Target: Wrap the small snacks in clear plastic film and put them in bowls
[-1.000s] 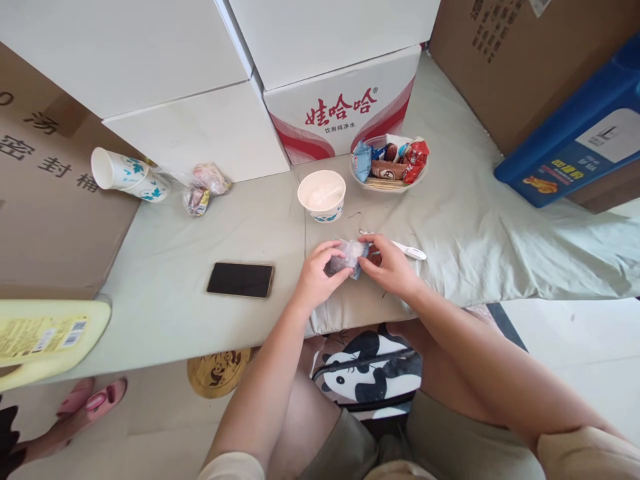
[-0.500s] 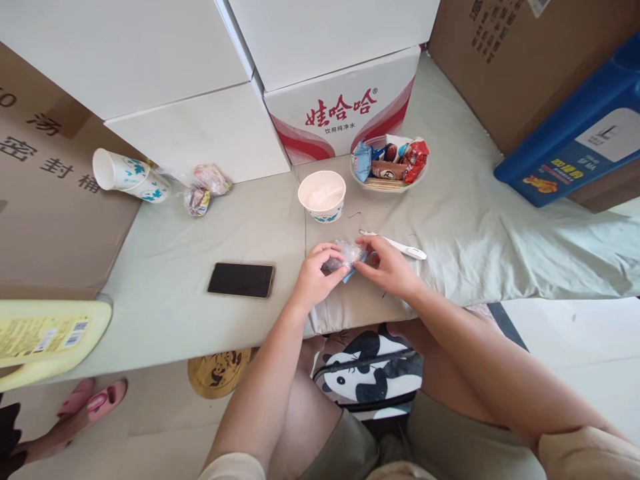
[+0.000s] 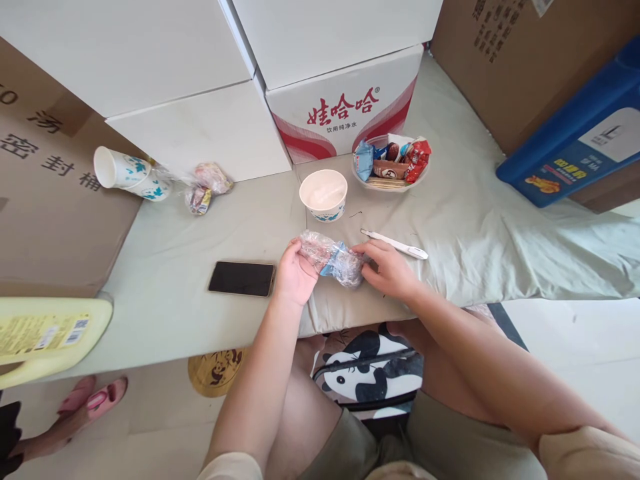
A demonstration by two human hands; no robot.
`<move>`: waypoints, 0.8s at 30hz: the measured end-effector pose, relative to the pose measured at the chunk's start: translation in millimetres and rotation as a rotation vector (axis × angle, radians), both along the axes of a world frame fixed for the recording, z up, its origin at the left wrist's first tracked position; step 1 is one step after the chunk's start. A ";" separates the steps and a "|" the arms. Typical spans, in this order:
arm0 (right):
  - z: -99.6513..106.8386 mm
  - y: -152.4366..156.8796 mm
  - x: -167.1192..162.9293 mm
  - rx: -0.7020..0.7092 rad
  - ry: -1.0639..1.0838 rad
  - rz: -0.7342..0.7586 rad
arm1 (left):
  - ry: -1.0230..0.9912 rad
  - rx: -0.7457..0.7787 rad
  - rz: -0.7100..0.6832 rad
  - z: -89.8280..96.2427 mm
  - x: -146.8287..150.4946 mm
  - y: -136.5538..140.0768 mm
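Note:
A crinkled clear plastic-wrapped bundle (image 3: 345,265) with a blue patch in its middle lies between my hands, just above the cloth. My left hand (image 3: 295,272) holds its left end, palm turned up and thumb against the plastic. At the bundle's right end, my right hand (image 3: 387,268) is closed with fingertips on the wrap. Behind my right hand lies a slim white utility knife (image 3: 395,244). A paper bowl (image 3: 324,212) with a blue print stands just beyond the bundle, and something whitish and clear is inside it.
A black phone (image 3: 241,279) lies left of my hands. Behind stand a snack bowl (image 3: 393,188), a white carton (image 3: 345,113), wrapped items (image 3: 210,180) and paper cups (image 3: 131,175). A yellow jug (image 3: 55,333) and a blue jug (image 3: 570,147) flank the cloth. Another person's feet (image 3: 95,397) show lower left.
The bundle, mostly covered by my fingers before, now stretches out longer between my hands. My left hand has moved left and turned palm up; my right hand has stayed close to its place.

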State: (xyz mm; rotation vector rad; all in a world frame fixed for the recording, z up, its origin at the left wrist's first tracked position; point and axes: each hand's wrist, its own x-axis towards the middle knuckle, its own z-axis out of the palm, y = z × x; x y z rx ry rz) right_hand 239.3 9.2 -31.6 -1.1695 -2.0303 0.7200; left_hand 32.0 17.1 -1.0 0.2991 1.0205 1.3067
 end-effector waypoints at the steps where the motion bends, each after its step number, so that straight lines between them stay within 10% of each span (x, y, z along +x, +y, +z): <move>1: 0.3 -0.1 -1.0 0.009 0.008 -0.019 | -0.005 -0.019 0.021 -1.2 -0.8 1.2; 10: 4.4 -2.0 -0.9 0.018 0.134 -0.195 | 0.043 -0.142 0.144 -2.0 -5.1 3.1; 24: 1.0 1.2 -2.2 0.038 0.038 -0.068 | 0.153 -0.075 0.048 -5.3 -1.5 -0.2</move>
